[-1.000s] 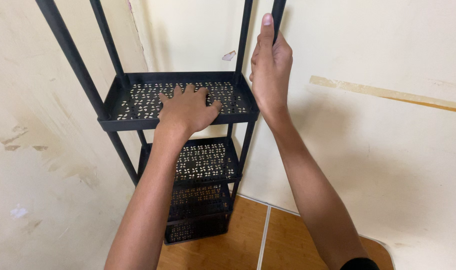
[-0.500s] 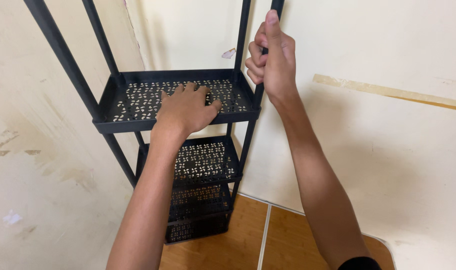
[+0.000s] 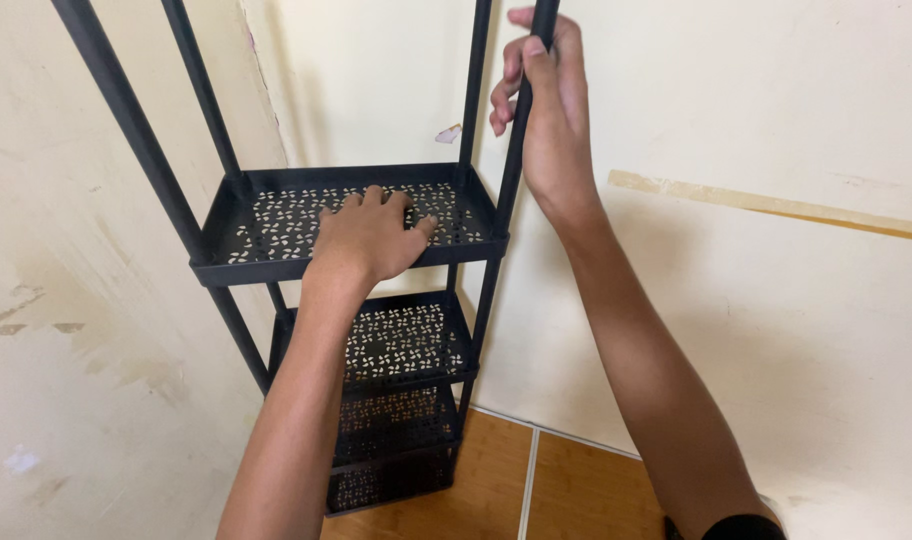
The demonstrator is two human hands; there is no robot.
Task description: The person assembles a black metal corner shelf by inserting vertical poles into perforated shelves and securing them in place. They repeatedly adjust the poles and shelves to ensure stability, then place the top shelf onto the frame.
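Black plastic tiered rack stands in the corner of cream walls, its long axis vertical, feet on a brown wood-look tiled floor. Largest first: four slim black upright poles in view, rising past the top edge of the frame; four perforated black shelf trays stacked one under another, the top perforated tray nearest the camera.

Relative to that top tray: left hand lies flat on it, palm down, fingers spread and extended over the punched pattern, gripping nothing, fingertips reaching toward the tray's back rim. Right hand is above the tray's right front corner, fingers curled closed round the front right pole, thumb along the pole's near side.

Pole runs straight down from the right fist to the tray corner; right hand is the nearer to the pole, left the nearer to the tray surface.

Small paint chip on the wall behind the tray's back right corner. Tan strip runs along the right wall.
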